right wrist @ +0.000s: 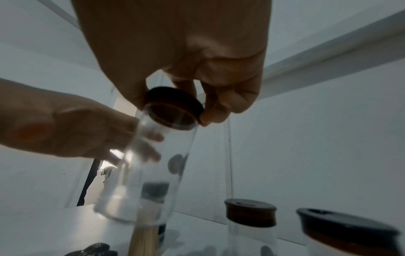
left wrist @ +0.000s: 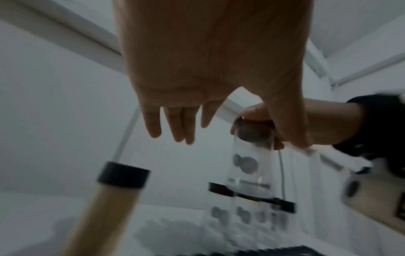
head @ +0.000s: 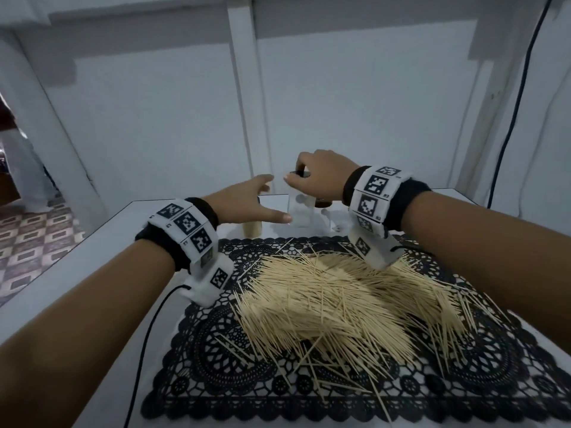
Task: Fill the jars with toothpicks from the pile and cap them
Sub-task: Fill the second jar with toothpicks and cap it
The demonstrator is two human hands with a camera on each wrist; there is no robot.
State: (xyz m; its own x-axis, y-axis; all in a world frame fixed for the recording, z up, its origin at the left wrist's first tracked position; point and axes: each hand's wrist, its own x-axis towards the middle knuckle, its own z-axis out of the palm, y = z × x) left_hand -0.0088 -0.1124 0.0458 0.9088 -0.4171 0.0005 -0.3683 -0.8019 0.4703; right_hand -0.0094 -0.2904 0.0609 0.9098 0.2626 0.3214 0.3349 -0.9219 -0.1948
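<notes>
My right hand (head: 299, 178) pinches the dark cap (right wrist: 175, 107) of an empty clear jar (head: 301, 213) and holds it tilted above the back of the table. In the right wrist view the glass jar (right wrist: 149, 164) hangs below my fingers (right wrist: 228, 104). The left hand (head: 272, 200) is open, fingers straight, just left of the jar and holding nothing; its fingers (left wrist: 175, 124) spread beside the jar (left wrist: 252, 155). The toothpick pile (head: 333, 301) lies on a black lace mat (head: 216, 350) in front of both wrists.
A capped jar full of toothpicks (left wrist: 122, 175) stands at the back left, under my left hand (head: 251, 228). Two capped empty jars (right wrist: 251, 213) (right wrist: 348, 232) stand at the back right. The white table (head: 102, 242) ends at the left, with a white wall behind.
</notes>
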